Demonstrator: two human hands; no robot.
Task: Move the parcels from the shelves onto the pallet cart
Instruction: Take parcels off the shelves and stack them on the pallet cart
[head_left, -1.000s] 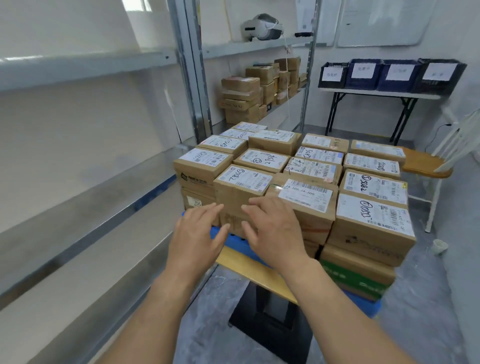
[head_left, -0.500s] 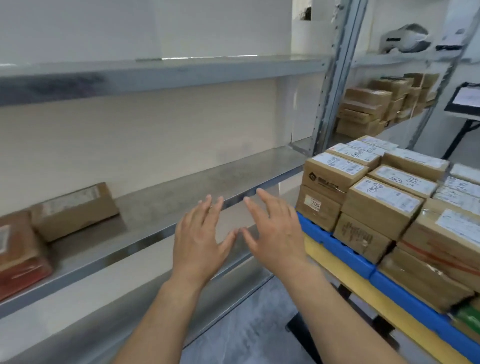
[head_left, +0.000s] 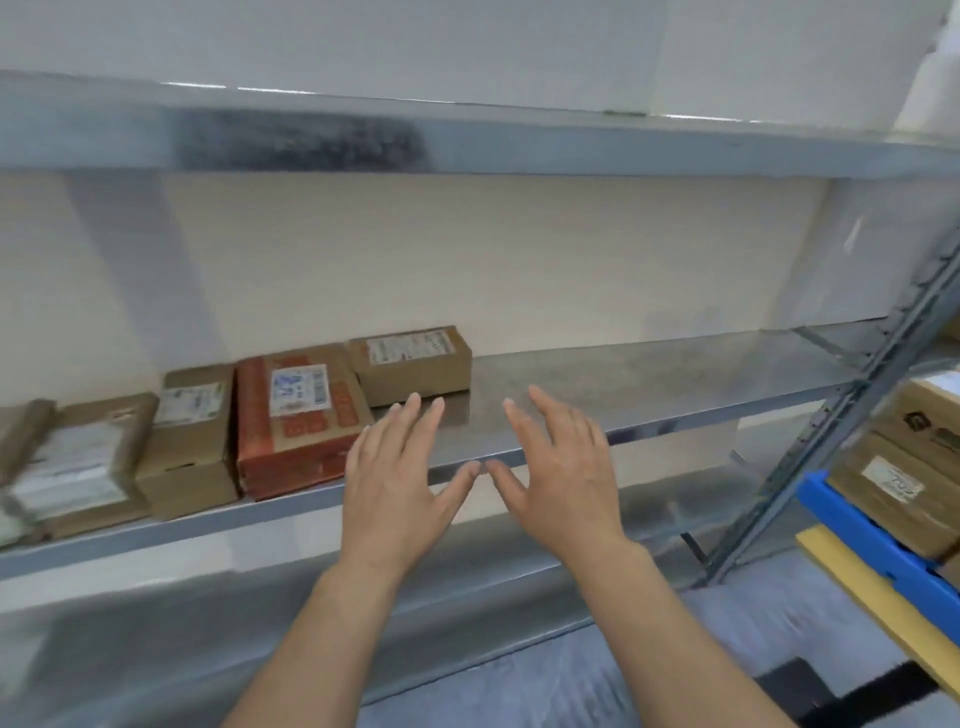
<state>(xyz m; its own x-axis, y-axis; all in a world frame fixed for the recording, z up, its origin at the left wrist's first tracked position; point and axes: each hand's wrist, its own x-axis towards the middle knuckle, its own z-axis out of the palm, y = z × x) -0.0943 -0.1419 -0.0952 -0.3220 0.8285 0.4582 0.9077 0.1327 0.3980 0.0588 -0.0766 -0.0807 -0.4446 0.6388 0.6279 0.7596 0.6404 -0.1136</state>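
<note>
Several cardboard parcels lie on the middle metal shelf (head_left: 649, 384): a small brown box (head_left: 415, 366) furthest right, a red-printed box (head_left: 298, 421) beside it, another brown box (head_left: 189, 441), and a blurred parcel (head_left: 78, 467) at the left edge. My left hand (head_left: 400, 478) and my right hand (head_left: 561, 467) are held out flat, fingers spread, in front of the shelf edge, holding nothing. The left fingertips reach just below the small brown box. The pallet cart (head_left: 878, 540), blue and yellow, shows at the right edge with stacked parcels (head_left: 914, 467) on it.
An upper shelf (head_left: 467, 140) runs across above. A lower shelf (head_left: 260, 623) sits below my forearms. A slanted grey shelf upright (head_left: 831, 431) stands between the shelf and the cart. Grey floor lies at bottom right.
The view has swung left from the loaded cart to the shelf. My hands left the parcel on the cart and now hover open before the shelf parcels.
</note>
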